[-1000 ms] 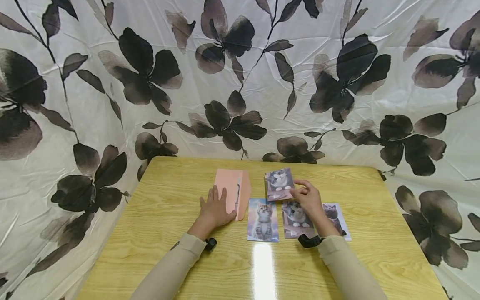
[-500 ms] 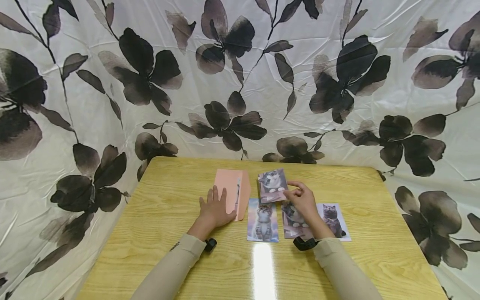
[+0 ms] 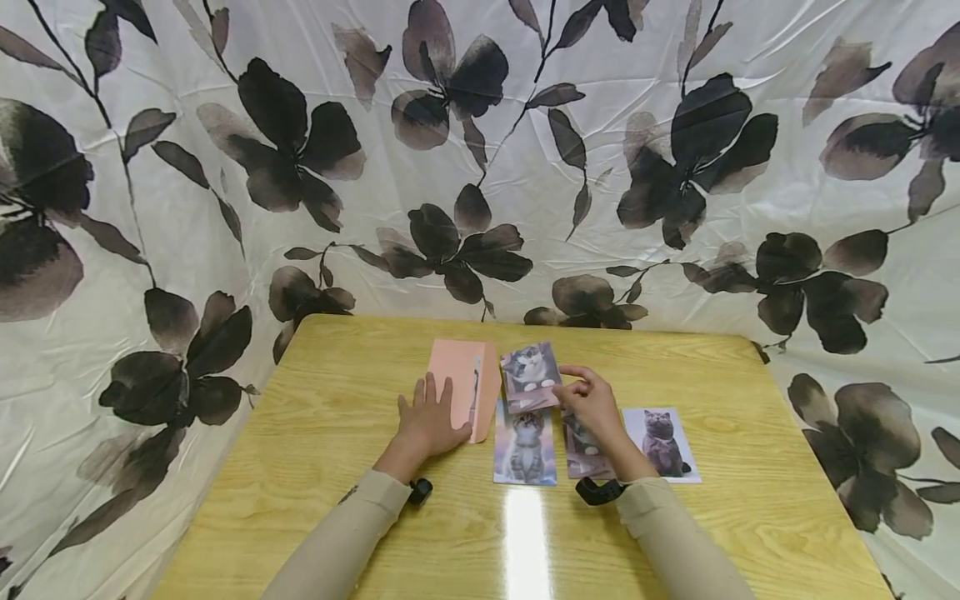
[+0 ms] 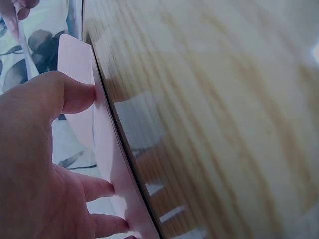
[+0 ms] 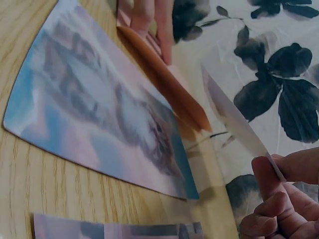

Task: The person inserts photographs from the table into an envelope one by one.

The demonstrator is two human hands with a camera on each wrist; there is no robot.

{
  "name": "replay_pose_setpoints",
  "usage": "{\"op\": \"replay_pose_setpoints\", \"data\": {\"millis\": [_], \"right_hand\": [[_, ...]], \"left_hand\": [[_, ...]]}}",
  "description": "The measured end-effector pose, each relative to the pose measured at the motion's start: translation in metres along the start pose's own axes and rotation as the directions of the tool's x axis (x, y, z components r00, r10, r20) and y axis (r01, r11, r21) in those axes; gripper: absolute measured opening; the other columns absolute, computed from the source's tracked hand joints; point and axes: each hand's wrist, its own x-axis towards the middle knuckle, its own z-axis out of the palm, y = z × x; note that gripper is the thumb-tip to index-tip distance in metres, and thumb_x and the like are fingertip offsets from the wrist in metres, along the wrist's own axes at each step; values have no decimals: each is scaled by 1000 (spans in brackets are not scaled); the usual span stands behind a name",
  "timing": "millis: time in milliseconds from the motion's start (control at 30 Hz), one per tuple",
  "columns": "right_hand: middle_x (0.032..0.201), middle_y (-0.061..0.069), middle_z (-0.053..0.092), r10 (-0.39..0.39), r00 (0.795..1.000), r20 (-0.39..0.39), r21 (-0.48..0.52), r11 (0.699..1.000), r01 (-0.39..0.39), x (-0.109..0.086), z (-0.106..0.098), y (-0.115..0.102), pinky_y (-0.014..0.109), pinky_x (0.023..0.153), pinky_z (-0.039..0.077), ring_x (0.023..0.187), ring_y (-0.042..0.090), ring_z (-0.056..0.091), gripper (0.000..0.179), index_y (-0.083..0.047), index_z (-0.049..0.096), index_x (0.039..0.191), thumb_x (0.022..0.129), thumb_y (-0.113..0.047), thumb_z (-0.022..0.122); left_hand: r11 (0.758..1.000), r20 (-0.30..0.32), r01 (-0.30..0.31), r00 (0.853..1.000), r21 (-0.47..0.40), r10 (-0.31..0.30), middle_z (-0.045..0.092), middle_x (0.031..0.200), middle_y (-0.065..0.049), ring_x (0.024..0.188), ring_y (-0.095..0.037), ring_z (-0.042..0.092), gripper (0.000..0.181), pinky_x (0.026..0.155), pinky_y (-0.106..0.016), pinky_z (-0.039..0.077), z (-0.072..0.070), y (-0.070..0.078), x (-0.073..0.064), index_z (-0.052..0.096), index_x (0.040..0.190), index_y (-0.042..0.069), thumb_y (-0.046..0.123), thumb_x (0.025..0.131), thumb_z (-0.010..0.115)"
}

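Observation:
A pink envelope (image 3: 450,360) lies on the table with its flap toward the right; a strip of picture shows at its opening. My left hand (image 3: 429,419) rests on it, fingers spread. Between thumb and finger my right hand (image 3: 592,407) pinches a kitten photo card (image 3: 531,375) by its lower right edge. In the right wrist view that card (image 5: 232,114) is raised off the table and tilted. Below it in the head view lies a card of a sitting kitten (image 3: 527,450), its top edge covered. Another kitten card (image 3: 585,454) is partly hidden under my right hand.
To the right lies a card with a dark grey cat (image 3: 660,446). The wooden table (image 3: 330,367) ends at a floral cloth (image 3: 480,167) hanging behind. Glare (image 3: 527,542) shines on the near part of the table.
My right hand has moved left with the pinched card, bringing it beside the envelope's flap. The grey cat card is now uncovered. My left hand stays in place.

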Motion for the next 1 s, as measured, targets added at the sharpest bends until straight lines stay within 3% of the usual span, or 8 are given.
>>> {"op": "replay_pose_setpoints", "data": {"millis": [267,500,767,1000], "right_hand": [[85,12,75,16,999,51,5,1000,-16,-3,9,-2,26,51,34,54,10,41,42,-10,67,142,102,-19,78],[84,8,75,24,998,65,-4,1000,-23,-3,14,-3,26,51,33,53,10,38,40,-8,68,140,102,-14,77],[88,20,74,18,997,81,1,1000,-19,-2,24,-6,26,52,35,56,10,43,39,-5,68,139,101,-11,77],[82,12,73,10,997,73,-1,1000,-10,-3,31,-7,25,47,31,51,10,37,38,-6,69,137,100,-9,77]], "left_hand": [[1000,-8,-3,1000,-9,3,8,176,-30,163,-49,9,97,121,-79,15,1,0,-1,19,173,7,59,101,59],[1000,-6,1,1000,4,-1,8,176,-30,163,-49,9,97,121,-79,16,2,0,0,19,173,7,60,101,59],[1000,-7,0,1000,9,1,10,176,-31,163,-49,10,97,121,-79,17,0,0,-2,20,173,7,60,101,59],[1000,-17,-5,1000,11,6,11,176,-31,163,-49,12,96,121,-79,18,-1,1,-3,22,172,6,60,101,59]]}}
